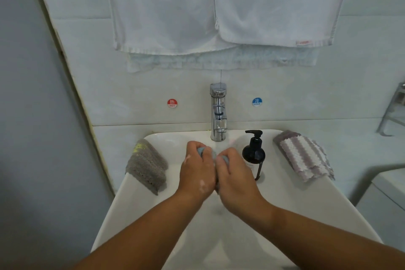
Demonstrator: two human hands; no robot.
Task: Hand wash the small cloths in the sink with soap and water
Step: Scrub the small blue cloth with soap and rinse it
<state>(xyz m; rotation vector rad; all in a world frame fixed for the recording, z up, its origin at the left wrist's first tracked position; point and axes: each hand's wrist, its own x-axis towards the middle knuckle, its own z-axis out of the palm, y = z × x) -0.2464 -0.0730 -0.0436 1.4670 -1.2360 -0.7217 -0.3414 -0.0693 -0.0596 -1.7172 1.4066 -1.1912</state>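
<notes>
Small blue-grey cloth: being scrunched into a soft wad between both hands, over the middle of the sink, just in front of the faucet. Only small folds peeking out between the fingers.

Left hand: curling round the left end of the cloth, carrying flecks of white lather on the knuckles and near the wrist. Right hand: curling round the right end, pressing side by side against the left.

Sink: smooth glossy white ceramic, rounded at the corners, widening toward the viewer. Faucet: upright chrome column, mirror-bright, standing at the back rim.

Standing on the rim just right of the hands: dark, round-bellied soap bottle with a black pump. Draping over the left rim: knitted grey cloth, ribbed, with a yellow patch at the top corner. Lying on the right rim: folded fluffy cloth in mauve and white stripes, scalloped along the edges.

Hanging on the tiled wall above: two white terry towels, side by side. Sticking to the wall either side of the faucet: round red hot sticker on the left, round blue cold sticker on the right.
</notes>
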